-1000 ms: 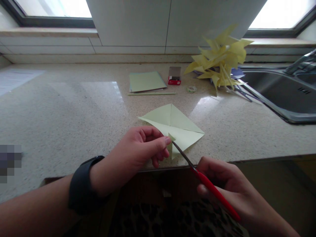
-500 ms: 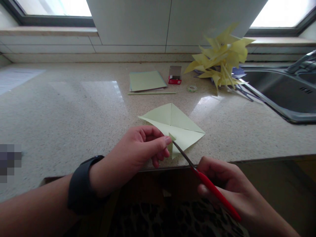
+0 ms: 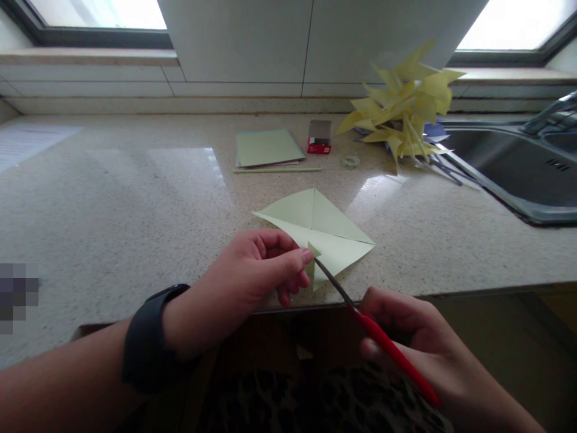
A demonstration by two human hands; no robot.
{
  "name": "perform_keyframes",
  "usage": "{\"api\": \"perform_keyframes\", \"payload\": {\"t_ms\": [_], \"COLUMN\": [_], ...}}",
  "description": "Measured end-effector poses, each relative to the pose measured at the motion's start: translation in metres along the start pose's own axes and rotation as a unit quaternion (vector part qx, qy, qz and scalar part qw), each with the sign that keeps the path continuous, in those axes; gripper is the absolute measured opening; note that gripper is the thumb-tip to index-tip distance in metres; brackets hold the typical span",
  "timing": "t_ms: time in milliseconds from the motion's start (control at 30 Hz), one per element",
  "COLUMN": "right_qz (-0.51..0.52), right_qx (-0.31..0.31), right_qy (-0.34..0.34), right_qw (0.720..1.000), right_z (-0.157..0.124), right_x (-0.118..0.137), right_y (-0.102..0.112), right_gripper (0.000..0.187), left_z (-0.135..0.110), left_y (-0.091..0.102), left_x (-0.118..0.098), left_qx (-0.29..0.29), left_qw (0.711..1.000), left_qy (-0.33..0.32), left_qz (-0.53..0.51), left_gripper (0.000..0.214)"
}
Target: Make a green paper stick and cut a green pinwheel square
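Note:
A pale green square of paper (image 3: 322,231) with crossed fold lines lies on the speckled counter (image 3: 135,204) near its front edge. My left hand (image 3: 255,273), with a black watch on the wrist, pinches the paper's near corner between thumb and fingers. My right hand (image 3: 419,343) grips red-handled scissors (image 3: 360,316). The dark blades point up and left, and their tip meets the paper right beside my left thumb.
Further back lie a stack of green sheets (image 3: 268,147), a thin stick (image 3: 277,171), a small red box (image 3: 318,138) and a tape roll (image 3: 350,161). A pile of yellow paper pinwheels (image 3: 403,105) stands by the steel sink (image 3: 518,162) at the right.

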State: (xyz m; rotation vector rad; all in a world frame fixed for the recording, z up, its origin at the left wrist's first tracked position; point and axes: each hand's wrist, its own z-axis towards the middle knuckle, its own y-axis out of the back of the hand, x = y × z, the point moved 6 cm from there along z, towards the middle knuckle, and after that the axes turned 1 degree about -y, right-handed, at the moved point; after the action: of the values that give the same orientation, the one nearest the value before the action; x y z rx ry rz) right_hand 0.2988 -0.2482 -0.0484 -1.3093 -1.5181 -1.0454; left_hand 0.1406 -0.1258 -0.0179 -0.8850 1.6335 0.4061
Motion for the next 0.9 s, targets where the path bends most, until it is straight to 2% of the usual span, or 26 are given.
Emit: {"api": "perform_keyframes", "payload": {"t_ms": [533,733,900], "right_qz": [-0.010,-0.043,-0.072], "right_qx": [-0.009,-0.020,-0.012], "right_qy": [0.018,0.029,0.040], "right_qw": [1.000,0.998,0.997], "right_z": [0.0015,0.0018,-0.0004], "right_x": [0.0048,0.0057,0.0060], "right_y": [0.0002,0.0020,-0.0066], "right_gripper": [0.038,0.038,0.034], "left_z": [-0.0001,-0.0004,-0.0040], "left_y": [0.0006,-0.0002,-0.0041], "left_x": [0.0007,-0.0003,-0.0009], "left_qx": [0.000,-0.006,-0.016], "left_qw": [1.000,1.000,0.999], "left_qy": [-0.002,-0.002,-0.004], "left_qz": [0.001,-0.005,-0.035], "left_gripper": [0.023,0.024,0.028]}}
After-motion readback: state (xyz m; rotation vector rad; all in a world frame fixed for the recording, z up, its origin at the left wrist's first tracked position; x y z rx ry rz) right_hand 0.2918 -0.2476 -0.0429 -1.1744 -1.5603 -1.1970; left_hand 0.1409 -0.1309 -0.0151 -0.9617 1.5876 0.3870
